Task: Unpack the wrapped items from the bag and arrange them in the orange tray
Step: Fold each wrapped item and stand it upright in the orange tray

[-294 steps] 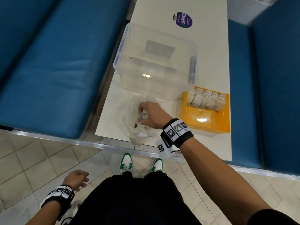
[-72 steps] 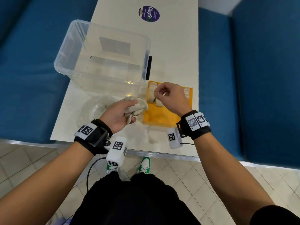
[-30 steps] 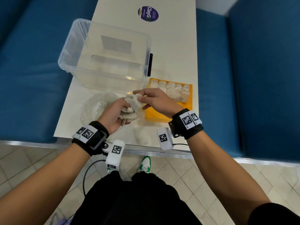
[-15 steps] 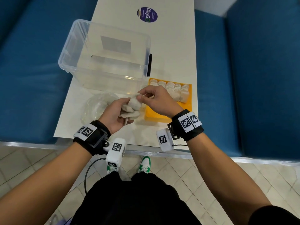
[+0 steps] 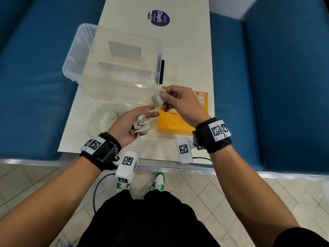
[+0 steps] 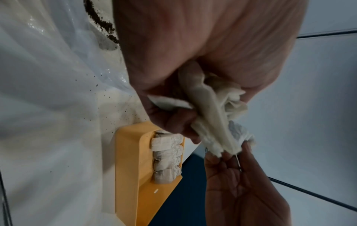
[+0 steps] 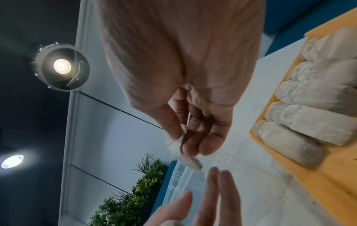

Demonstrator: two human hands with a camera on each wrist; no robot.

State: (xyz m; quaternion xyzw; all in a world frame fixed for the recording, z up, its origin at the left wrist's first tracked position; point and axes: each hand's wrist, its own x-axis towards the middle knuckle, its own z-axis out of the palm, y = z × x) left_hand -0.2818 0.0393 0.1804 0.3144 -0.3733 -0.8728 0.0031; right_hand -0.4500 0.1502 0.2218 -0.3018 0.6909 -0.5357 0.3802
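My left hand hovers over the white table beside the orange tray. It holds a bunch of white wrapped items in its palm, index and middle fingers stretched out. The left wrist view shows the other fingers curled round the bunch. My right hand pinches a single wrapped item above the tray's near-left corner, seen also in the right wrist view as the single wrapped item. A row of wrapped items lies along the tray's far side, mostly hidden behind my right hand in the head view.
A crumpled clear plastic bag lies on the table left of my left hand. A large clear plastic bin stands just behind the bag and the tray. Blue benches flank the narrow table; its near edge is close.
My right hand has pulled one wrapped item off the bunch in my left hand and drawn it up and right. My left index and middle fingers have straightened.
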